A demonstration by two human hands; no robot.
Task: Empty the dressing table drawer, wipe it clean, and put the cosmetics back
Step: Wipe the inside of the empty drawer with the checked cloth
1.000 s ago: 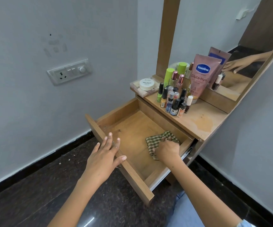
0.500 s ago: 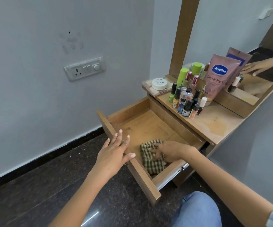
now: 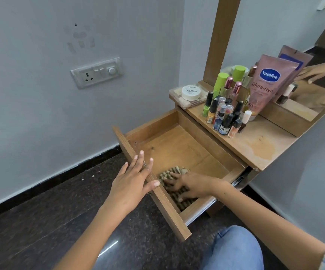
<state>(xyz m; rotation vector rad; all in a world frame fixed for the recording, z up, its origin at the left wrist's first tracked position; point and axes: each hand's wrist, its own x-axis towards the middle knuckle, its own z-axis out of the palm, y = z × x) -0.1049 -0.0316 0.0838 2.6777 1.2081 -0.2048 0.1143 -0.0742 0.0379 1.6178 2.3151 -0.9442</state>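
Observation:
The wooden drawer (image 3: 179, 145) stands pulled out from the dressing table, with nothing in it but a checked cloth (image 3: 174, 172) in its near corner. My right hand (image 3: 189, 185) presses flat on the cloth, fingers spread, against the drawer's front panel. My left hand (image 3: 132, 180) rests on top of the drawer front (image 3: 169, 209), fingers straight, thumb over the edge. The cosmetics stand on the tabletop (image 3: 259, 145): several nail polish bottles (image 3: 224, 117), a pink Vaseline tube (image 3: 264, 84), green-capped bottles (image 3: 221, 82) and a white jar (image 3: 190, 92).
A mirror (image 3: 313, 78) with a wooden frame rises behind the cosmetics. A switch and socket plate (image 3: 97, 72) is on the left wall. Dark speckled floor (image 3: 40, 221) lies below the drawer, and my knee in blue jeans (image 3: 235, 248) is at the bottom.
My right hand has slid the cloth from the drawer's right side toward the near front corner. The left hand stays on the drawer front. The camera has shifted closer.

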